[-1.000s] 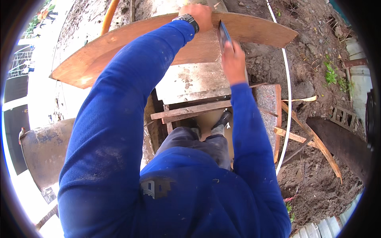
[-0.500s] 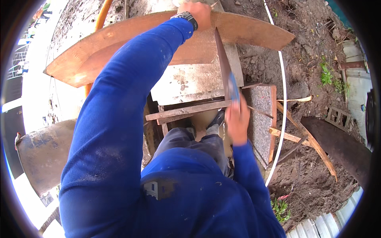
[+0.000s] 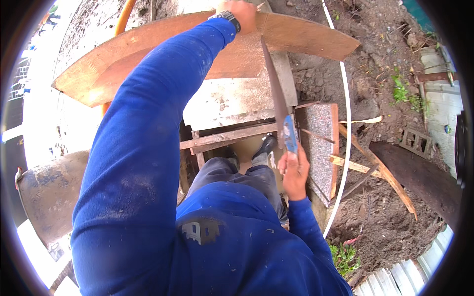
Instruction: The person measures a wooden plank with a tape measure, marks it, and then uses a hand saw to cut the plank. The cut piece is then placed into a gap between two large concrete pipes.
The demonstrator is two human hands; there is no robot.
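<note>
A long curved plywood piece (image 3: 316, 37) lies across a pale concrete surface (image 3: 224, 101) at the top of the view. My left hand (image 3: 239, 15) is closed on the plywood at its far edge, beside a cut line. My right hand (image 3: 295, 172) is closed on the blue handle of a handsaw (image 3: 272, 81), low beside my right leg. The saw's blade slants up and away, its tip at the plywood near the cut line.
Below me are wooden slats (image 3: 224, 136) over muddy water around my boots. A speckled board (image 3: 318, 143), white pipe (image 3: 345, 172), loose timbers (image 3: 375, 163) and dirt lie right; a rusty drum (image 3: 52, 192) stands left. Corrugated metal sheets (image 3: 400, 278) border the lower right.
My right hand and the saw have drawn a long way down toward my body since a second ago. My left hand still grips the plywood.
</note>
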